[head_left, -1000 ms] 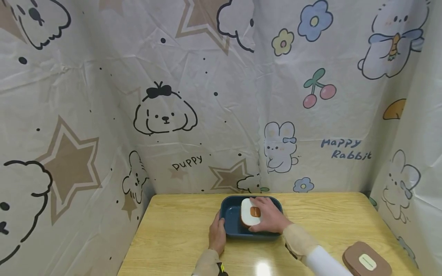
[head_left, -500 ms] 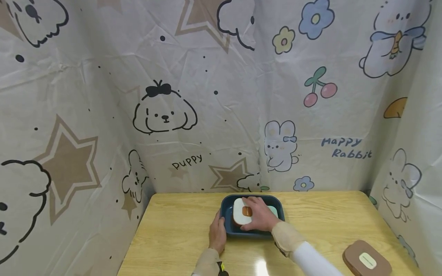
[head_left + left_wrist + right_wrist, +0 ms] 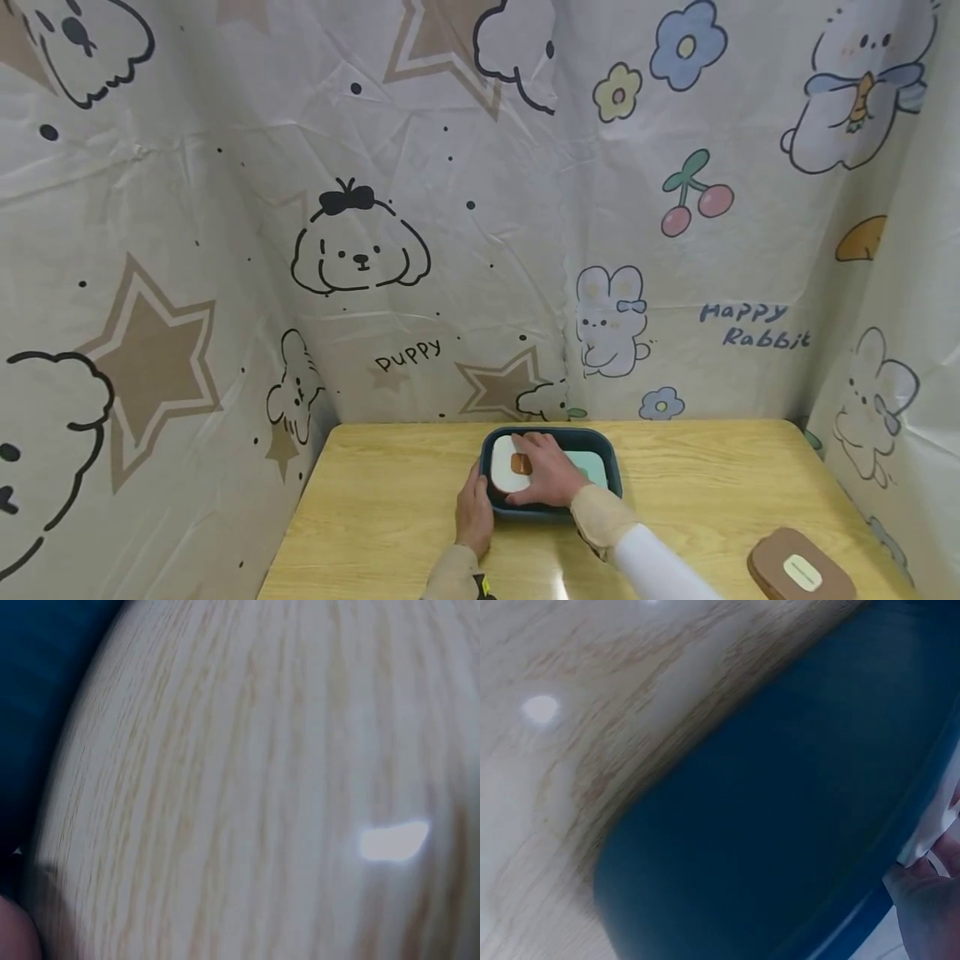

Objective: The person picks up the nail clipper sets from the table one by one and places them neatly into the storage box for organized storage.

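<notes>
A dark blue rectangular bin [image 3: 617, 483] stands on the table near its back edge. Inside, at the left end, is a rounded-square box with a white top and a brown patch [image 3: 504, 473]. My right hand [image 3: 551, 473] grips this box from above and from its right side; the fingers cover part of its top. A mint-green piece [image 3: 592, 467] lies in the bin's right half, partly behind the hand. My left hand [image 3: 474, 510] rests against the bin's outer left wall. In the right wrist view, fingertips [image 3: 922, 881] hold a white edge beyond the bin's wall.
A brown rounded box with a cream label [image 3: 801, 571] lies at the table's front right. The wooden table [image 3: 375, 500] is enclosed by printed cloth [image 3: 420, 250] at the back and both sides.
My right hand has moved left inside the bin with the white-topped box, bringing it to the left end. The mint-green piece has come into sight. My left hand has stayed put.
</notes>
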Motion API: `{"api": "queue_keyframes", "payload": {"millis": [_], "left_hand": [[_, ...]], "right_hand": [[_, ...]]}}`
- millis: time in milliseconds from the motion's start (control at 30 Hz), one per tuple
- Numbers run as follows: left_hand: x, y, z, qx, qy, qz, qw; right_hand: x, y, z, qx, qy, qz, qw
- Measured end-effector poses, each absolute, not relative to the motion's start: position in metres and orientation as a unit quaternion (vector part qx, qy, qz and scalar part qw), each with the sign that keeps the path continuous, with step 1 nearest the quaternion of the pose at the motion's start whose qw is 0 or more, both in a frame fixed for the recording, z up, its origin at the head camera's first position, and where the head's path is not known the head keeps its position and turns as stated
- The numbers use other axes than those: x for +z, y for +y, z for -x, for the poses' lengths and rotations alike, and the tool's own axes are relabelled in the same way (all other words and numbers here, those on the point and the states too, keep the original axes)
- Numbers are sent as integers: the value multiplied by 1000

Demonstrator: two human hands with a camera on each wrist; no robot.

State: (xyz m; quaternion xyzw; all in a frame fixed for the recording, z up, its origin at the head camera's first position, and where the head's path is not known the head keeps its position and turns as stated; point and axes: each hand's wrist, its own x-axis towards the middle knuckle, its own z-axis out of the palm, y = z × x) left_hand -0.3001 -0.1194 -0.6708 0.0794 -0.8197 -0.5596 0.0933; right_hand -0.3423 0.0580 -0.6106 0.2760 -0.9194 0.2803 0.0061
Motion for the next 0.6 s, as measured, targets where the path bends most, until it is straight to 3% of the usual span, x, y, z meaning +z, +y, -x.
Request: {"api": "queue_keyframes", "payload": {"millis": [600], "left_hand": [[-671, -120, 297, -566, -816, -77, 91]], "right_hand": [[-634, 44, 343, 240, -915, -318, 54]]}}
